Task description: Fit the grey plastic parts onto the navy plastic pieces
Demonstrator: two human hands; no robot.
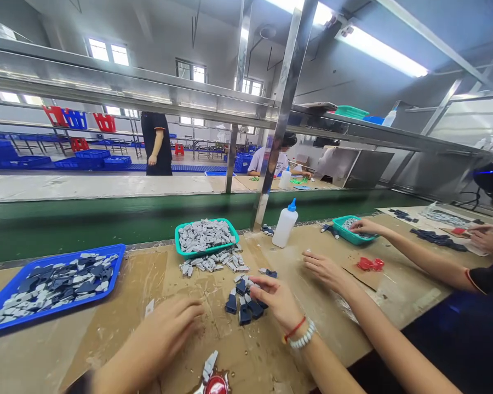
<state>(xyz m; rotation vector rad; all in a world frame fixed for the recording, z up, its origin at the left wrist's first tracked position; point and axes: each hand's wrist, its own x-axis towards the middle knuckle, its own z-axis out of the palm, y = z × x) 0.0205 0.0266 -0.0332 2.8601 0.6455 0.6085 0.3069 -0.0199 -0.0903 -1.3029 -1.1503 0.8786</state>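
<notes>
My left hand [175, 324] hovers over the cardboard-covered bench, slightly blurred, fingers loosely extended with nothing visible in them; its underside is hidden. A small pale grey piece [149, 307] lies beside it. My right hand [273, 298], with a red cord and a beaded bracelet at the wrist, pinches a small plastic part at a pile of dark blue parts with grey tips [245, 314]. Beyond the pile, loose grey plastic pieces [213, 262] lie before a heaped green basket [177, 247]. Nearer me is a red round dish [216, 385] with grey pieces [209, 365] beside it.
A blue tray [121, 253] of mixed grey and dark parts stands left. A white squeeze bottle [285, 227] stands by a metal post [281, 109]. At right, a co-worker's hands [322, 269] reach over the bench, one into another green basket [355, 239]. Red pieces [370, 264] lie nearby.
</notes>
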